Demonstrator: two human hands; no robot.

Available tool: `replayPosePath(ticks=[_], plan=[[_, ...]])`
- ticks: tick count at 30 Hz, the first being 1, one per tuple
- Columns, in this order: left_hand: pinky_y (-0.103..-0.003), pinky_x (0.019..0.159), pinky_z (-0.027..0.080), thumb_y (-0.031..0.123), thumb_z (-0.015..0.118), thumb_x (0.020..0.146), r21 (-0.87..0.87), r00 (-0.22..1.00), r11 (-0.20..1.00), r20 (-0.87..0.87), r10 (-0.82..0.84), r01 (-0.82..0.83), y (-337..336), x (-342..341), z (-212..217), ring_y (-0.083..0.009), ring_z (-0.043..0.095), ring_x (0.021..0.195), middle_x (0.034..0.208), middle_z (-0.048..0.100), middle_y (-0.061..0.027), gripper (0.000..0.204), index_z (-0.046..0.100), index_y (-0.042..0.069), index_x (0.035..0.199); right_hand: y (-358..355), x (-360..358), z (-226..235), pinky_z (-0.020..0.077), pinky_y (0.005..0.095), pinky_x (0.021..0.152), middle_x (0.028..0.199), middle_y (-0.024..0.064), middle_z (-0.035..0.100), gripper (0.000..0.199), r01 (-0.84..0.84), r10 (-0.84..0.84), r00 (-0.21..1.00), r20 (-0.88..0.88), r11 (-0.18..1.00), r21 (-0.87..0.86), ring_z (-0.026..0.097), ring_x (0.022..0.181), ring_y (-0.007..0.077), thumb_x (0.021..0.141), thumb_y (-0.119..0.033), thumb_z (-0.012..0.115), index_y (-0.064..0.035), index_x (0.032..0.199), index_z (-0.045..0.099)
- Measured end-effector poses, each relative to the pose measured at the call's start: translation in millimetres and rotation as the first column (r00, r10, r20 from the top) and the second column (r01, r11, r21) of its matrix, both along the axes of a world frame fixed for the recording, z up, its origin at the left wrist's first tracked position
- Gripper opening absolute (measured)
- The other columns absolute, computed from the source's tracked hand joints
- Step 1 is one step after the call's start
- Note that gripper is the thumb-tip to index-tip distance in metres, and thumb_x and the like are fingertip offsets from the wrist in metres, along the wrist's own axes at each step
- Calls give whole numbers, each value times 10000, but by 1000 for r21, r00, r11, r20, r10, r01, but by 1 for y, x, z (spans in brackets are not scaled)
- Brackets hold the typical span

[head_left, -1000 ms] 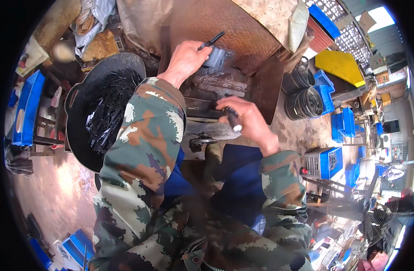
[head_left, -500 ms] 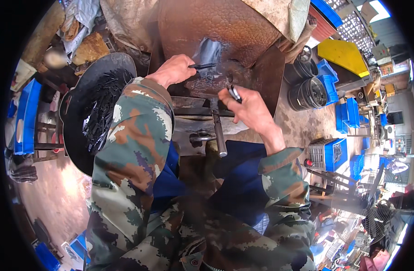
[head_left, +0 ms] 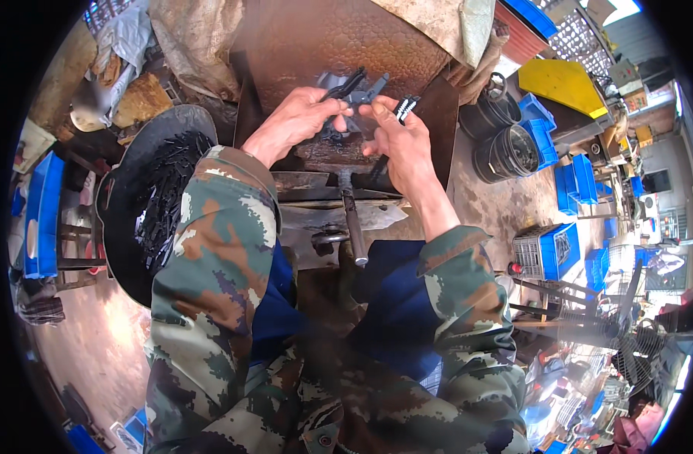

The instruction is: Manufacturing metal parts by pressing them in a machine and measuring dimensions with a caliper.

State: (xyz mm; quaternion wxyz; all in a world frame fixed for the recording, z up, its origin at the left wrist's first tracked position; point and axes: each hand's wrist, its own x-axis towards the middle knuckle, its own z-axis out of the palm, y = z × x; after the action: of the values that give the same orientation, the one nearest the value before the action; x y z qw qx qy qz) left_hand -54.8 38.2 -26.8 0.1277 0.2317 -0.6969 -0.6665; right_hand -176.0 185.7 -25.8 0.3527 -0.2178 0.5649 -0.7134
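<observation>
My left hand [head_left: 301,119] is closed on several narrow black metal strips [head_left: 348,83] that stick out past its fingers. Close beside it, my right hand [head_left: 405,144] grips dark pieces [head_left: 407,107], one with a toothed or ridged edge. A flat grey, blade-like piece [head_left: 374,88] lies between the fingertips of both hands; which hand bears it I cannot tell. Both hands are over a brown metal housing [head_left: 323,41] with a dimpled surface. Below them a round metal bar [head_left: 353,219] points toward me.
At left stands a black basin [head_left: 119,227] holding many dark strips. Black buckets [head_left: 505,155] and blue bins [head_left: 581,180] stand at right, with a grey crate [head_left: 532,253] nearer. A fan [head_left: 607,329] is at lower right, and a blue tray [head_left: 43,216] at far left.
My hands have come together; the right one moved up and left toward the left. The grey blade-like piece now shows between the fingertips. The view has shifted slightly.
</observation>
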Motion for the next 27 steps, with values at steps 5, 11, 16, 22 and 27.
replayPosePath(ticks=[5, 11, 16, 22, 27], plan=[[-215, 479, 268, 280, 618, 965, 167, 993, 983, -104, -58, 75, 6, -1, 0, -25, 357, 535, 793, 659, 23, 263, 701, 46, 1051, -3, 3, 1, 446, 275, 445, 904, 94, 672, 190, 51, -52, 999, -9, 996, -71, 492, 522, 91, 975, -114, 628, 15, 1114, 613], [-209, 489, 288, 336, 582, 986, 34, 999, 999, -50, 14, -12, -15, 2, -19, -33, 368, 562, 950, 692, -9, 358, 683, 22, 1124, 3, 3, -3, 444, 280, 437, 857, 82, 645, 181, 96, -96, 995, 13, 994, -54, 443, 503, 81, 971, -158, 639, 4, 1048, 623], [-215, 484, 290, 273, 551, 966, 41, 990, 990, 35, 135, -137, -38, 9, -36, -43, 359, 548, 852, 653, 2, 314, 673, 2, 1067, 4, 1, -1, 445, 283, 436, 813, 65, 617, 204, 82, -81, 996, -32, 997, 15, 433, 498, 83, 980, -208, 630, -8, 1017, 626], [-237, 447, 273, 237, 570, 935, -152, 970, 983, 207, 131, -100, -43, -10, -64, -50, 399, 516, 658, 520, 19, 263, 677, 10, 1016, 19, -8, -6, 467, 290, 458, 771, 45, 600, 209, 113, -108, 992, -62, 990, 83, 459, 511, 91, 991, -227, 614, -19, 1003, 631], [-249, 515, 324, 167, 610, 910, -171, 957, 980, 287, -52, 105, -62, 9, -80, -69, 445, 576, 628, 495, 27, 168, 716, 48, 962, 16, 2, -5, 527, 289, 544, 785, 46, 606, 244, 49, -44, 997, -64, 997, 64, 550, 575, 122, 1010, -256, 581, -19, 1058, 604]])
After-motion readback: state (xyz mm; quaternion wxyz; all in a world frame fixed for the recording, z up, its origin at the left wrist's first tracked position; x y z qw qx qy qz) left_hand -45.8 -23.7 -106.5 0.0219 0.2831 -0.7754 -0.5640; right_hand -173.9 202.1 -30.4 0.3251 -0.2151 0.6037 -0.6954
